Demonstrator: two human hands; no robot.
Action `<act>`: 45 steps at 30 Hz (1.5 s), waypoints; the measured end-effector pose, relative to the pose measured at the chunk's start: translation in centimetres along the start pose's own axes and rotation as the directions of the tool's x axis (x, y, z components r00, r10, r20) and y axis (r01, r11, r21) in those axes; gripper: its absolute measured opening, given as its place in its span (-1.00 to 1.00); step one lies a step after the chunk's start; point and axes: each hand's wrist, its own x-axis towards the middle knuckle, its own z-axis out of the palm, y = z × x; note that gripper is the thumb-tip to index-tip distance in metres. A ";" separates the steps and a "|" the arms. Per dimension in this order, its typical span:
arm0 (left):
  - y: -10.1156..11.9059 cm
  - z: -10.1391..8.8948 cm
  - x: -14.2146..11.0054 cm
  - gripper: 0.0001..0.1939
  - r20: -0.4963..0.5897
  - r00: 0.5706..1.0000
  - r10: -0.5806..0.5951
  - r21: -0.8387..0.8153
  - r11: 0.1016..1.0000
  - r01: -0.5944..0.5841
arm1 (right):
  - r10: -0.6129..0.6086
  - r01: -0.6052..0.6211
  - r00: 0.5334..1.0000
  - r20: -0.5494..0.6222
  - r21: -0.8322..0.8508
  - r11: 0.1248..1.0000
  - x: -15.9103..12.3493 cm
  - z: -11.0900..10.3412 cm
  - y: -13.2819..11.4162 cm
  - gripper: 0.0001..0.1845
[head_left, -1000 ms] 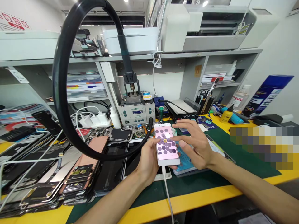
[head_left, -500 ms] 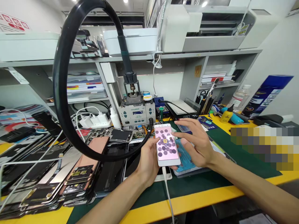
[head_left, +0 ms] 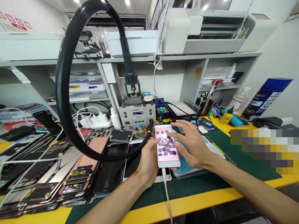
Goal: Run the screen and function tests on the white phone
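Note:
A white smartphone (head_left: 168, 164) is held upright, tilted toward me, in my left hand (head_left: 149, 160). My left thumb lies along its left edge; the other fingers are mostly hidden behind it. Its lit pink screen (head_left: 166, 149) shows many dark round dots and a small yellow mark. A white charging cable (head_left: 165, 183) runs down from its lower end. My right hand (head_left: 192, 144) hovers over the screen's right side with fingers spread, the index fingertip at or just above the glass. Behind the phone lie a blue plastic-covered item (head_left: 183, 168) and another white-edged phone (head_left: 167, 178).
Stacks of stripped phones and screens (head_left: 77, 174) fill the left side. A thick black hose (head_left: 62, 77) arches in front of the soldering station (head_left: 137, 115). A white power strip (head_left: 99, 121), a yellow bottle (head_left: 226, 116) and a blue can (head_left: 266, 96) stand farther back on the green mat (head_left: 247, 155) and table.
My right index finger has moved left and further over the screen. The dots on the screen have shifted a little. My left hand keeps its hold on the phone.

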 end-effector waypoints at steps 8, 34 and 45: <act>-0.1 0.0 0.0 -0.52 -0.001 1.000 -0.012 0.003 1.000 0.012 | 0.015 -0.015 0.997 -0.069 -0.006 1.000 -0.1 0.1 0.3 -0.62; 0.1 1.0 -0.3 -0.51 -0.019 0.998 0.063 0.040 0.997 -0.062 | 0.080 -0.076 0.996 0.044 -0.087 0.993 1.0 0.8 -0.6 -0.53; 0.2 0.7 -0.4 -0.41 0.097 0.994 0.046 0.053 0.997 -0.052 | 0.055 -0.044 0.994 0.097 -0.114 0.993 2.4 1.2 -1.3 -0.51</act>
